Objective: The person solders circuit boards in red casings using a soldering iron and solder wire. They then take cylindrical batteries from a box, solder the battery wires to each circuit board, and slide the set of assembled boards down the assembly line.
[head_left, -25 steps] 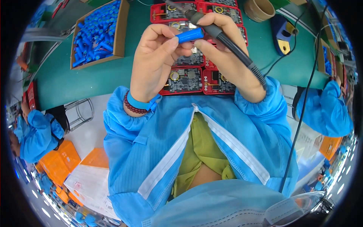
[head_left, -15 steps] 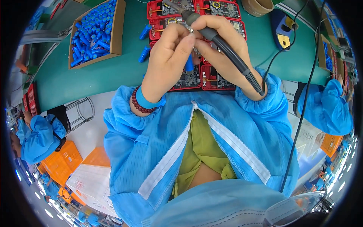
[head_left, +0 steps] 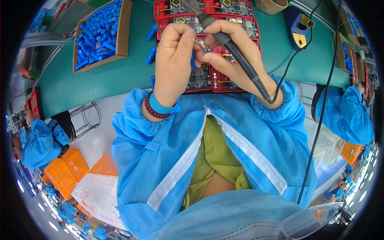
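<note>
We find the right hand (head_left: pixel 249 52) with its grip clamped on the soldering iron (head_left: pixel 242 60); the left hand (head_left: pixel 175 60) has its grip together, on what we cannot tell. Upper centre, between them, the part-hidden blue cylinder (head_left: pixel 193 62) seems light, rigid, smooth: best held mid-barrel.
</note>
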Demonstrator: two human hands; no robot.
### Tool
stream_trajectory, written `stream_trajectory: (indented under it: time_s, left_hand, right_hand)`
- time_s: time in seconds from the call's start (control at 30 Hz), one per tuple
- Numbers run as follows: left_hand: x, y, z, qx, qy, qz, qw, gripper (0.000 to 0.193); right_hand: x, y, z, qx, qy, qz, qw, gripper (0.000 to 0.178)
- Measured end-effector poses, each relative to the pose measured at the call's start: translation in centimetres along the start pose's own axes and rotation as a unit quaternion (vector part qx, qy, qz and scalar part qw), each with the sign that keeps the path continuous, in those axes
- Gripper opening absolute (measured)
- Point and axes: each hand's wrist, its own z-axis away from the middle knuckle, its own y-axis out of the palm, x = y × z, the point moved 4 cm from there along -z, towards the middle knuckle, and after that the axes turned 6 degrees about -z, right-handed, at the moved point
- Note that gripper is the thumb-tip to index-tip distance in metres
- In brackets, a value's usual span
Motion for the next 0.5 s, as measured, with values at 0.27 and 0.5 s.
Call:
stream_trajectory:
  time_s: [0.27, 0.5]
  left_hand:
    - [0.5, 0.4, 0.4, 0.036, 0.03, -0.173, 0.984, 0.011]
    - [-0.2, 0.7, 0.9, 0.074, 0.119, -0.303, 0.943, 0.006]
  right_hand:
    - [-0.1, -0.2, 0.1, -0.01, -0.028, 0.084, 0.996, 0.036]
    - [0.4, -1.7, -0.2, 0.033, -0.075, 0.126, 0.989, 0.032]
